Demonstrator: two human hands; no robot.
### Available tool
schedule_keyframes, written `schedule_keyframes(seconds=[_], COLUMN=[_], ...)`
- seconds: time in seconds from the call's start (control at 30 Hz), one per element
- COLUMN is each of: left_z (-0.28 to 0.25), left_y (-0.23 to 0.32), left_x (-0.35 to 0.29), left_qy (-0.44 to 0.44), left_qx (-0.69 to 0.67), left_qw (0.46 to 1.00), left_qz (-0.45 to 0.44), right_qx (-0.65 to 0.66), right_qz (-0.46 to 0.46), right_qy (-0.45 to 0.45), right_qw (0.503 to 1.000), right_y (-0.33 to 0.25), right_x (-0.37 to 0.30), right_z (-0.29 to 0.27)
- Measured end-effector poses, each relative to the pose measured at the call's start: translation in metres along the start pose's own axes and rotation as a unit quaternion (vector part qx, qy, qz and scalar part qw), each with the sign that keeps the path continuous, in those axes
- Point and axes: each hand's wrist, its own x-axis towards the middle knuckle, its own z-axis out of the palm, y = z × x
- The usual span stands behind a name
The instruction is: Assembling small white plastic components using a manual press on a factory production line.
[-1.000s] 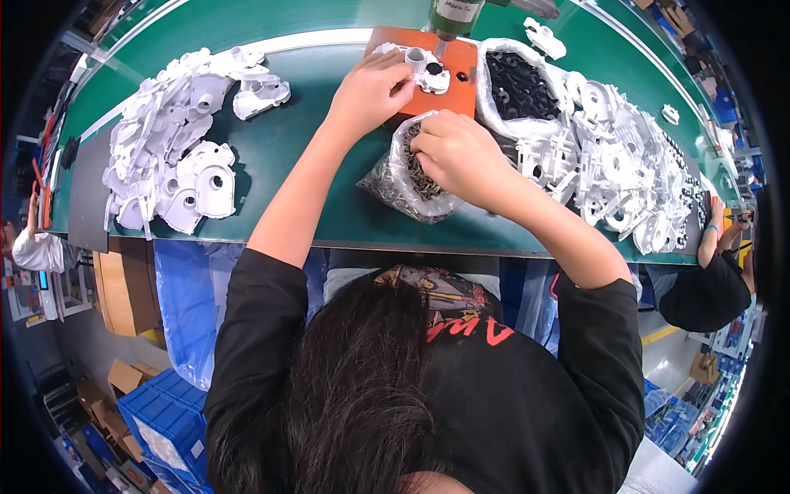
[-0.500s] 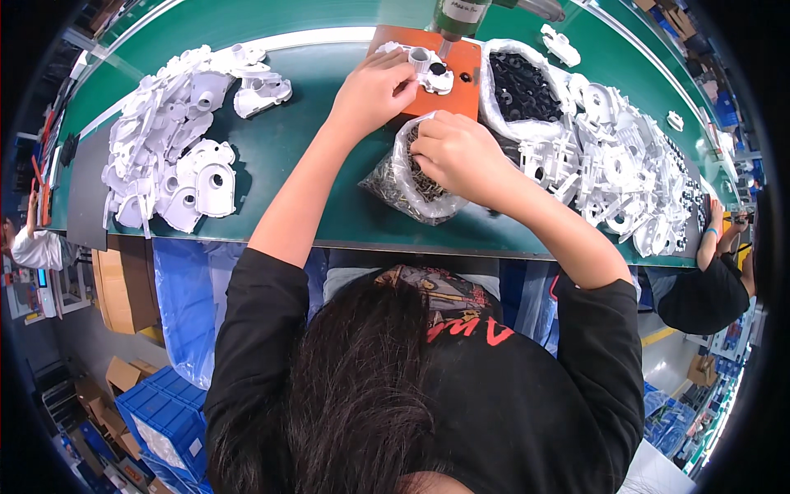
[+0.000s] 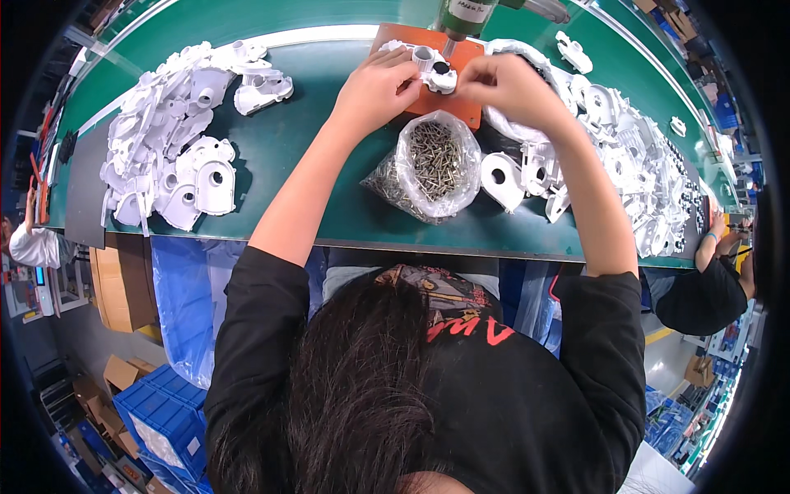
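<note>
My left hand (image 3: 378, 89) grips the near-left side of a white plastic housing (image 3: 443, 80) that lies on an orange plate (image 3: 411, 37). A round black piece sits in the housing. To the right of it is my right hand (image 3: 514, 89), its fingertips pinched together close to the housing's edge; what they hold is too small to make out. The tip of a green powered screwdriver (image 3: 467, 18) hangs just above the housing. Below the plate stands a clear plastic bag (image 3: 473, 156) full of loose metal screws (image 3: 434, 160).
White housings lie heaped on the left (image 3: 185, 115) and white parts on the right (image 3: 625, 156) of the green table (image 3: 329, 206). A bag of black parts (image 3: 527, 49) is partly behind my right hand. Blue crates (image 3: 164, 412) stand below left. A co-worker (image 3: 704, 288) is at far right.
My right hand has come out of the screw bag and moved up and right to beside the housing. The bag's screws now show. My left hand has stayed on the housing.
</note>
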Motion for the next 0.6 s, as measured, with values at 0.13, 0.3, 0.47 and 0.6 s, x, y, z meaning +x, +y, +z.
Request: schedule_keyframes(seconds=[0.13,0.3,0.47,0.6], left_z=[-0.005,0.000,-0.001,-0.003], left_y=[0.006,-0.001,0.002,0.002], left_x=[0.005,0.001,0.000,0.002], left_qy=[-0.066,-0.010,0.019,-0.040], left_qx=[-0.028,-0.014,-0.004,-0.024], left_qw=[0.997,1.000,1.000,0.998], left_qz=[-0.041,0.003,0.004,-0.035], right_qx=[0.025,0.110,0.086,0.092], right_qz=[0.050,0.096,0.131,0.142], right_qy=[0.027,-0.017,-0.024,-0.027], right_qw=[0.998,0.989,0.987,0.985], right_y=[0.023,0.037,0.028,0.031], right_x=[0.023,0.042,0.047,0.049], right_z=[-0.016,-0.012,-0.011,-0.011])
